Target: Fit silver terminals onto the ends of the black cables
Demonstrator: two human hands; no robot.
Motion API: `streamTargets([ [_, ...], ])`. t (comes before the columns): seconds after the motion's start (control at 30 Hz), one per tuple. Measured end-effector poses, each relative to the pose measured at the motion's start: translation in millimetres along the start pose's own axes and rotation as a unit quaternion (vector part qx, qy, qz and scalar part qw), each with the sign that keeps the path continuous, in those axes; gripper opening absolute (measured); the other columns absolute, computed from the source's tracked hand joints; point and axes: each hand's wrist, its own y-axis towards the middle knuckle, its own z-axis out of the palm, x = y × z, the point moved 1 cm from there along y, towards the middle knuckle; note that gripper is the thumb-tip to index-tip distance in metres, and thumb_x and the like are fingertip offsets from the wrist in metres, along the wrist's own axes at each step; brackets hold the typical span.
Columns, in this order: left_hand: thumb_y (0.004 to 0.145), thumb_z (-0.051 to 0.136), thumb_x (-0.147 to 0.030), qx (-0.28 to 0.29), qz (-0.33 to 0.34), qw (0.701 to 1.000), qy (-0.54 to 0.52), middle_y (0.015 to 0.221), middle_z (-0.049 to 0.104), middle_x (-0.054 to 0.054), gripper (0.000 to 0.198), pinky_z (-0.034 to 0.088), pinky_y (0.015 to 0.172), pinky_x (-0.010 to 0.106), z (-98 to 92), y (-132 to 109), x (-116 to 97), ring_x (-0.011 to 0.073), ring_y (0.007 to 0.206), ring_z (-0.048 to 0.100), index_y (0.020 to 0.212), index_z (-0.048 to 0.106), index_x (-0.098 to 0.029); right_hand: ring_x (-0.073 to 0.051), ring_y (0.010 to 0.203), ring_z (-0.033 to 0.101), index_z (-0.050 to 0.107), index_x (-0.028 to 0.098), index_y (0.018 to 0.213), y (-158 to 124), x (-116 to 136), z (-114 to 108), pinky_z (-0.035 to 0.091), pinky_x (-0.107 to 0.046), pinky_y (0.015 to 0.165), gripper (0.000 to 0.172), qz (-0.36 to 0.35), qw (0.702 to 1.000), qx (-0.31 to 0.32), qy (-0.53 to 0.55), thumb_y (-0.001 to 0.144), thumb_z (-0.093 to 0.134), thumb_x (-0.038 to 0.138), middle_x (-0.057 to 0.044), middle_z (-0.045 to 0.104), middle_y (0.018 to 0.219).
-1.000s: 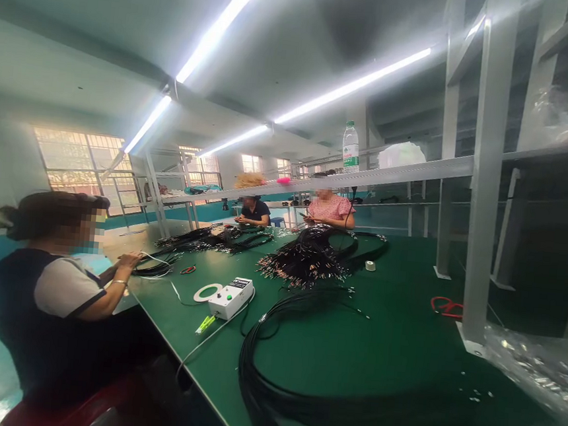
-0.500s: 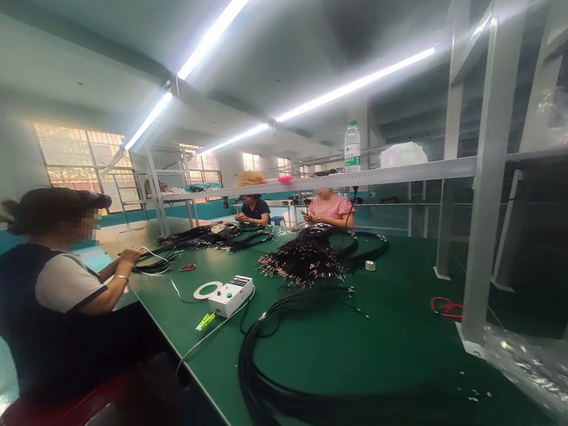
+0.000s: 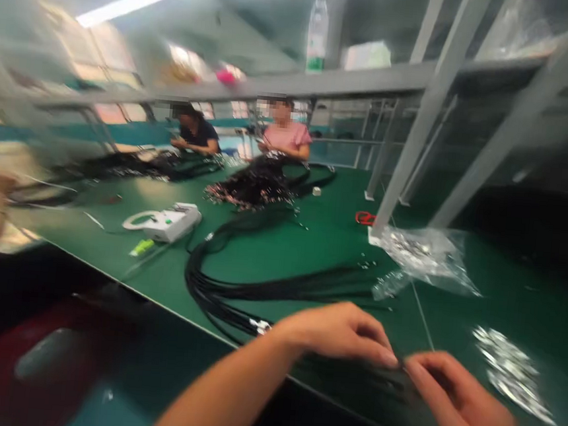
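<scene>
My left hand (image 3: 340, 334) and my right hand (image 3: 461, 401) meet low in the view over the near edge of the green table (image 3: 311, 248). Both have fingers pinched together around a black cable end between them; the picture is smeared by motion. A long bundle of black cables (image 3: 252, 283) loops on the table just beyond my left hand. A pile of small shiny metal parts (image 3: 511, 375) lies right of my right hand.
A clear plastic bag of metal parts (image 3: 422, 251) rests by a grey rack post (image 3: 410, 138). A white control box (image 3: 171, 222) and a green marker (image 3: 142, 247) lie to the left. Two people (image 3: 285, 133) sit at the far side, another at the left edge.
The view has swung down and to the right. Both my hands have come into view at the bottom, pinched together by the black cables.
</scene>
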Motion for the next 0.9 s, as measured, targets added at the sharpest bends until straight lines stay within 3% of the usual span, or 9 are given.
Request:
streamTargets([
  [0.07,0.077,0.063,-0.03,0.049,0.022,0.998,0.033,0.075,0.064,-0.004,0.017,0.04,0.067,0.018,-9.9,10.2,4.9,0.0093,0.074,0.056,0.086,0.067,-0.016,-0.016,0.055,0.055,0.062,0.026,0.083,-4.5,0.0,-10.6,0.044,-0.023,0.044,0.033,0.046,0.998,0.041,-0.021,0.079,0.048,0.056,0.0,0.06,0.065],
  [0.13,0.077,0.063,-0.027,0.052,0.035,0.995,0.082,0.072,0.063,-0.004,0.013,0.037,0.063,0.017,-15.2,16.2,4.0,0.0082,0.07,0.054,0.084,0.067,-0.016,-0.015,0.05,0.053,0.06,0.024,0.086,-3.1,0.8,-13.9,0.04,-0.022,0.041,0.035,0.061,0.997,0.047,-0.023,0.08,0.047,0.056,0.0,0.061,0.065],
  [0.27,0.07,0.07,-0.029,-0.013,0.024,0.986,0.164,0.07,0.06,-0.006,0.013,0.033,0.056,0.017,-12.1,15.2,-1.1,0.008,0.068,0.053,0.076,0.064,-0.018,-0.012,0.042,0.046,0.059,0.023,0.085,0.8,-2.4,-10.0,0.036,-0.022,0.037,0.034,0.054,0.997,0.062,-0.011,0.079,0.049,0.055,0.0,0.061,0.066],
  [0.4,0.068,0.072,-0.031,-0.079,-0.012,0.97,0.231,0.074,0.058,-0.006,0.016,0.032,0.056,0.018,-4.8,4.0,3.6,0.0092,0.069,0.052,0.073,0.061,-0.02,-0.016,0.064,0.055,0.058,0.025,0.078,1.9,-7.0,-6.3,0.044,-0.021,0.052,0.033,0.054,0.997,0.059,0.005,0.079,0.048,0.057,0.001,0.059,0.066],
  [0.53,0.071,0.071,-0.026,-0.169,-0.046,0.945,0.278,0.085,0.056,-0.005,0.013,0.035,0.063,0.02,0.5,-18.7,19.8,0.0113,0.079,0.052,0.074,0.059,-0.021,-0.017,0.063,0.054,0.058,0.026,0.076,4.9,-18.4,-7.5,0.043,-0.022,0.051,0.039,0.09,0.995,0.039,-0.01,0.073,0.048,0.063,0.001,0.057,0.063],
  [0.67,0.073,0.068,-0.018,-0.223,-0.085,0.922,0.304,0.086,0.055,-0.004,0.012,0.035,0.073,0.023,-3.4,-58.9,44.0,0.0132,0.087,0.05,0.075,0.056,-0.021,-0.019,0.068,0.057,0.06,0.027,0.079,9.3,-36.2,-9.6,0.046,-0.024,0.055,0.043,0.11,0.993,0.039,-0.015,0.066,0.05,0.067,0.001,0.06,0.07],
  [0.8,0.073,0.064,-0.014,-0.217,-0.169,0.895,0.351,0.089,0.056,-0.002,0.012,0.035,0.076,0.027,-22.3,-97.9,56.2,0.0162,0.088,0.048,0.079,0.058,-0.023,-0.022,0.075,0.059,0.061,0.027,0.075,10.6,-47.8,-6.6,0.048,-0.027,0.062,0.043,0.105,0.992,0.07,-0.026,0.065,0.05,0.067,0.0,0.063,0.078],
  [0.9,0.078,0.06,-0.02,-0.225,-0.194,0.88,0.37,0.094,0.058,-0.003,0.015,0.036,0.079,0.027,-38.0,-98.6,57.8,0.0161,0.092,0.05,0.091,0.058,-0.027,-0.022,0.077,0.059,0.062,0.026,0.078,13.1,-53.1,-4.9,0.048,-0.03,0.065,0.041,0.083,0.99,0.089,-0.07,0.069,0.048,0.064,-0.001,0.063,0.082],
])
